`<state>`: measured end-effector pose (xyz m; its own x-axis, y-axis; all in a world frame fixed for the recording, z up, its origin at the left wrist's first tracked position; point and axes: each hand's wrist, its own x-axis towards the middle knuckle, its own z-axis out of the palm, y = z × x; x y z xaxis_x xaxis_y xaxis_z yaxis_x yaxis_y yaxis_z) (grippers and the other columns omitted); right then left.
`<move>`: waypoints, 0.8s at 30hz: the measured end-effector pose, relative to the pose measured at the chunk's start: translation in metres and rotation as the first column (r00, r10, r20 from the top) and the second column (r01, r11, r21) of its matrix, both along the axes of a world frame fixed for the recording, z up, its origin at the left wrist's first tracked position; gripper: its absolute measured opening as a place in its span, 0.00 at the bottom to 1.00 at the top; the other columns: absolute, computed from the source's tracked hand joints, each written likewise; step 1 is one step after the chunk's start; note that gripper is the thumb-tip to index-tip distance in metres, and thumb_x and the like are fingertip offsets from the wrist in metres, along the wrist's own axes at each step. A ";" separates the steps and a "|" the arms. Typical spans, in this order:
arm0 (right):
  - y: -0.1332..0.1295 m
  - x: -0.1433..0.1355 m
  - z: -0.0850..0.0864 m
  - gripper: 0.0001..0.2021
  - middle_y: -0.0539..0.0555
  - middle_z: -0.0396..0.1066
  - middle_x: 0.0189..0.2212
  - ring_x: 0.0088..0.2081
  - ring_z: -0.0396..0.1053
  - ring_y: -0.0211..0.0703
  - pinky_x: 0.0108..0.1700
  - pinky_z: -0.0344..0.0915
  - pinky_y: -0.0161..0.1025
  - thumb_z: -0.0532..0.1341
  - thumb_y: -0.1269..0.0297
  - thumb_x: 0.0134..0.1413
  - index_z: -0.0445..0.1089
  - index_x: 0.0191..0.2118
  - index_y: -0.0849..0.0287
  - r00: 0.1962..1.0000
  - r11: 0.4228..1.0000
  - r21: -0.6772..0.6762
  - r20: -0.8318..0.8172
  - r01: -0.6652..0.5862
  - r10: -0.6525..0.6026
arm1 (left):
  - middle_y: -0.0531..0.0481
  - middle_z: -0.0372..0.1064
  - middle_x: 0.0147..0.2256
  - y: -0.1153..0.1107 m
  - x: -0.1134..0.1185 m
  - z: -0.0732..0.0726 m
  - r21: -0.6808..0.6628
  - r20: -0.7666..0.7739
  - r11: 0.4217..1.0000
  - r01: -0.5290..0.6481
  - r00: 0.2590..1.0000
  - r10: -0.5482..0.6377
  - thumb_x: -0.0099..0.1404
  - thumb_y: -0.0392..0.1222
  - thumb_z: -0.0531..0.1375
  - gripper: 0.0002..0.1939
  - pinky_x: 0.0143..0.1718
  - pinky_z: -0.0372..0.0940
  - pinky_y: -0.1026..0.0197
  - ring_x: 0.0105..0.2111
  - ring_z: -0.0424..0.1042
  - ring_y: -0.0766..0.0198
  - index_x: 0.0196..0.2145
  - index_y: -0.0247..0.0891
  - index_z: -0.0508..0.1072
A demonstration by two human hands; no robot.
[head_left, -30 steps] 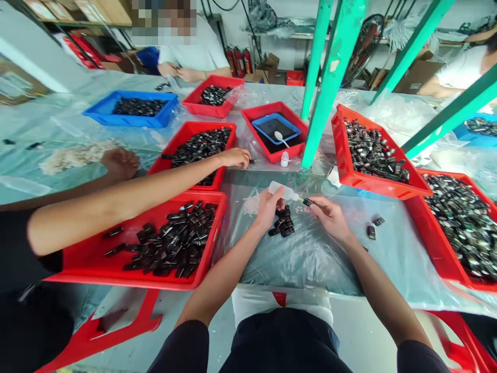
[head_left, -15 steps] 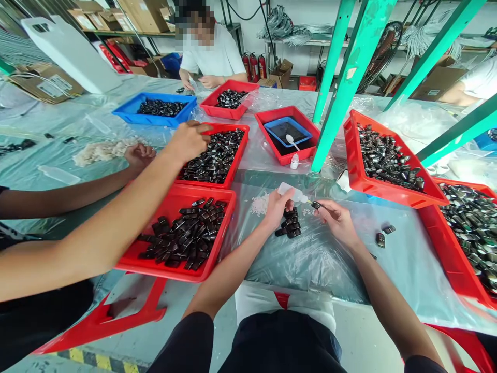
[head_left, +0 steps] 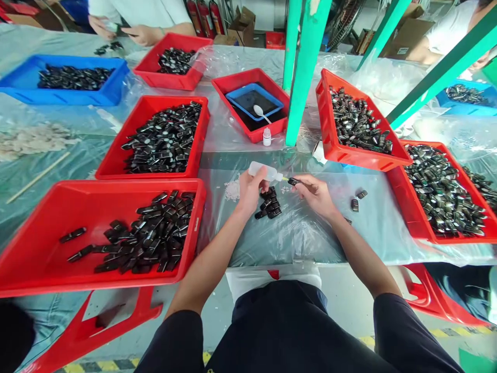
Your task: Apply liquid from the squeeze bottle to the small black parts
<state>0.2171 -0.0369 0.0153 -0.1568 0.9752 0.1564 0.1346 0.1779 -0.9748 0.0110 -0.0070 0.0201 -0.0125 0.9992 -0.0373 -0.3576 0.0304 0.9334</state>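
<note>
My left hand is closed around a translucent white squeeze bottle, its thin yellowish tip pointing right. Between the fingertips of my right hand is a small black glossy piece, and the bottle's tip meets it or nearly does. Below the bottle, a cluster of black pieces lies on the plastic-covered table. Tiny pale bits are spread left of my left hand. Two loose pieces rest to the right of my right hand.
Red trays of black pieces stand at left and right. Behind my hands are a red tray with a blue tray and spoon inside, a small white bottle and a green post. A person's hands show at the back left.
The view has swung left and downward. The neighbouring person's arms at left have gone from sight. Both my hands keep their hold on the bottle and the black piece.
</note>
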 end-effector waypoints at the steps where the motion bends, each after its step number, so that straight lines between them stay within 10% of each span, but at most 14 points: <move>1: 0.000 0.000 0.000 0.27 0.53 0.78 0.33 0.30 0.69 0.40 0.31 0.67 0.40 0.66 0.35 0.60 0.78 0.48 0.54 1.000 1.000 -0.002 0.006 -0.001 0.001 | 0.55 0.64 0.18 0.000 0.000 0.000 -0.001 -0.001 1.000 0.000 1.000 0.000 0.58 0.59 0.72 0.22 0.19 0.53 0.65 0.17 0.62 0.71 0.27 0.37 0.75; 24: -0.001 0.004 -0.002 0.25 0.53 0.78 0.32 0.29 0.67 0.40 0.31 0.66 0.40 0.64 0.36 0.63 0.81 0.49 0.53 0.999 1.000 0.020 0.047 -0.009 0.008 | 0.56 0.65 0.19 -0.001 -0.004 0.001 0.085 -0.050 0.996 0.001 0.999 0.003 0.56 0.62 0.74 0.24 0.20 0.56 0.66 0.18 0.61 0.72 0.27 0.38 0.74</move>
<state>0.2213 -0.0379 0.0134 -0.1726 0.9706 0.1680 0.1784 0.1985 -0.9637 0.0067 -0.0084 0.0207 -0.0132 0.9987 0.0483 -0.3107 -0.0500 0.9492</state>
